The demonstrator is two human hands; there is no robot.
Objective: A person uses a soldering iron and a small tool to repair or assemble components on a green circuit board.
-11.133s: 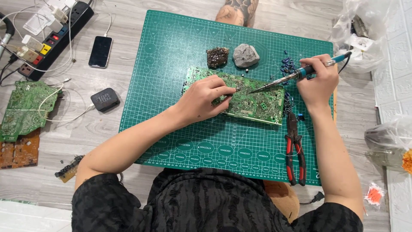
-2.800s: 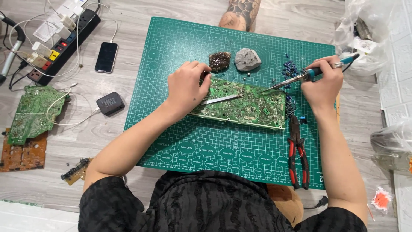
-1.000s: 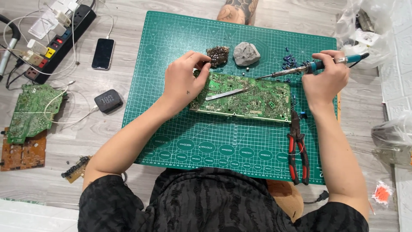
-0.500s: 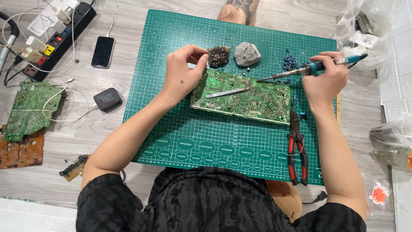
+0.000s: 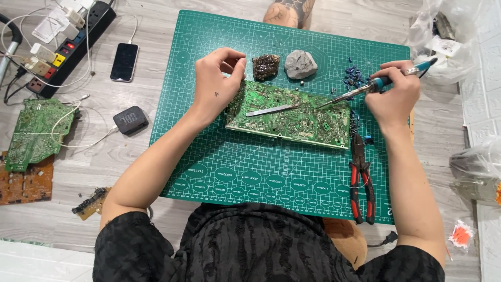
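Right grip (image 5: 392, 90) (fist-tight) holds soldering iron (image 5: 365, 89), tip seemingly touching circuit board (image 5: 289, 114).

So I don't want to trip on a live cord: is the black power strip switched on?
On, it seems: the power strip shows a red lit switch, with several plugs seated in its sockets.

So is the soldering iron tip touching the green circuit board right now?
Touching, apparently: the head view shows the soldering iron, held in the right hand, with its tip meeting the circuit board, no gap visible.
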